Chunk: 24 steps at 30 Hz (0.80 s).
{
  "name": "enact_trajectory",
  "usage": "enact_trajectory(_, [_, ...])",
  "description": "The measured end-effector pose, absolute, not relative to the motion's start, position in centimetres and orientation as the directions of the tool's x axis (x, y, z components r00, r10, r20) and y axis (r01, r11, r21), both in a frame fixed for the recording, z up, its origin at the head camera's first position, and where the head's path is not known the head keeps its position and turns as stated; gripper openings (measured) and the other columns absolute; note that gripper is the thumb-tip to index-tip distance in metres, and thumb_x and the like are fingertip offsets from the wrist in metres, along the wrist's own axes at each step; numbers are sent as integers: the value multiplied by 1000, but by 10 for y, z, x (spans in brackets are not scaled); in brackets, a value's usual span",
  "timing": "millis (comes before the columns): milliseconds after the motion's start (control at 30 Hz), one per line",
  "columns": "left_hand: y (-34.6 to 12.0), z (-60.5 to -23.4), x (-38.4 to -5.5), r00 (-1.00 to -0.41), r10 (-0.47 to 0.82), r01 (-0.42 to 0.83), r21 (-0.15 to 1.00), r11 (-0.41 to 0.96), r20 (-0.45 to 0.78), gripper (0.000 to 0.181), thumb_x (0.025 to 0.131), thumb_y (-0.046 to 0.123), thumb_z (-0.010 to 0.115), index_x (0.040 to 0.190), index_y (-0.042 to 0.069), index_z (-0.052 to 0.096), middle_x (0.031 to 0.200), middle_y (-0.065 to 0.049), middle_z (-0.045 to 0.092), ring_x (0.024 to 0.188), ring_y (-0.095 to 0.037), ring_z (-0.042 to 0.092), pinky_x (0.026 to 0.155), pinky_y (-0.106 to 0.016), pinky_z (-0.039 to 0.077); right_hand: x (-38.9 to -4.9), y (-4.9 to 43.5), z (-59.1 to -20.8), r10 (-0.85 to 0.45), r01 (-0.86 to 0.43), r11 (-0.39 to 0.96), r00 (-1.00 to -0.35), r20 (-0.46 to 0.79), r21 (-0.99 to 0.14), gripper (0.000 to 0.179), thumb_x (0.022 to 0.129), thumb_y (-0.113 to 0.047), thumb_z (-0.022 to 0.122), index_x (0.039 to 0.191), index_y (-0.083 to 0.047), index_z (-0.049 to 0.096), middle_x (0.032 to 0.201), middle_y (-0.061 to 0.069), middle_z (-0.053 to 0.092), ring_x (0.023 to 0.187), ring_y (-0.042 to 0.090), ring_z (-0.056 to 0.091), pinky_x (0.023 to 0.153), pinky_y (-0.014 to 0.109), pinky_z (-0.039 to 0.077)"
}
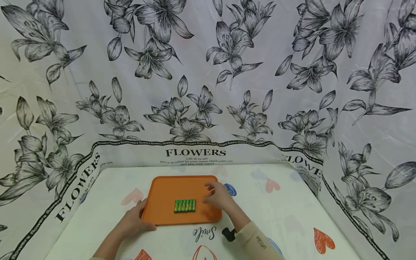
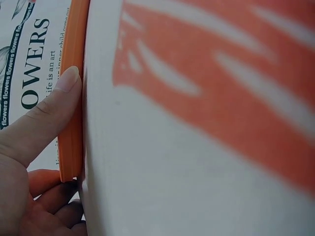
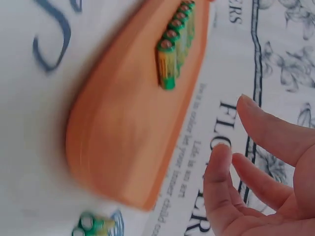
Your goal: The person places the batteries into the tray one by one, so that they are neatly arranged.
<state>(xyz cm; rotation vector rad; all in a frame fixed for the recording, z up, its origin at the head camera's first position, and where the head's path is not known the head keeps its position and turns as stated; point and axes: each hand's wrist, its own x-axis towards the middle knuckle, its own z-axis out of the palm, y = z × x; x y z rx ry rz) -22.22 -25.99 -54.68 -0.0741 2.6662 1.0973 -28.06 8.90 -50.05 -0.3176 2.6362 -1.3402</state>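
An orange tray (image 1: 169, 191) lies on the patterned tablecloth. Several green batteries (image 1: 185, 206) stand side by side in a row on it; the right wrist view shows the same row of batteries (image 3: 170, 59) close up. At the tray's near left corner, my left hand (image 1: 134, 218) grips the rim. Its thumb (image 2: 66, 86) presses on the orange side, while the other fingers are partly hidden behind the corner. Above the tray's right part hovers my right hand (image 1: 219, 195), fingers bent loosely and apart, with nothing between them.
Beside the tray's right end, more green batteries (image 3: 93, 223) show in the right wrist view. A small black object (image 1: 229, 234) sits by the right wrist. Flower-printed cloth (image 1: 195, 108) hangs behind and at both sides of the white heart-patterned tablecloth (image 1: 260, 209).
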Motion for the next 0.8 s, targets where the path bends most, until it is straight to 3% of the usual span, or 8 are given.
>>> enact_trajectory(267, [-259,-548,-223,-966,55,-140,690,710,-252,136,55,48,96,159,-1,22,162,-34,11,149,-54,13,117,-69,16,-283,130,-501,-222,-112,584,-975,-26,-804,62,77,-11,87,134,-5,62,117,16,65,92,22,60,70,34,54])
enact_trajectory(500, [-260,-548,-223,-968,58,-131,692,710,-243,136,55,48,96,159,-1,22,162,-35,11,148,-56,13,116,-70,16,-285,167,-512,-172,-80,579,-985,-25,-811,60,77,-9,86,132,-4,63,120,17,68,101,27,65,82,39,59])
enact_trajectory(800, [-261,-549,-224,-965,54,-142,688,712,-255,136,55,49,96,159,-1,22,162,-34,11,148,-55,13,116,-69,16,-290,188,-542,-146,0,581,-984,-105,-814,65,68,5,88,128,-2,65,113,12,67,96,21,63,81,37,58])
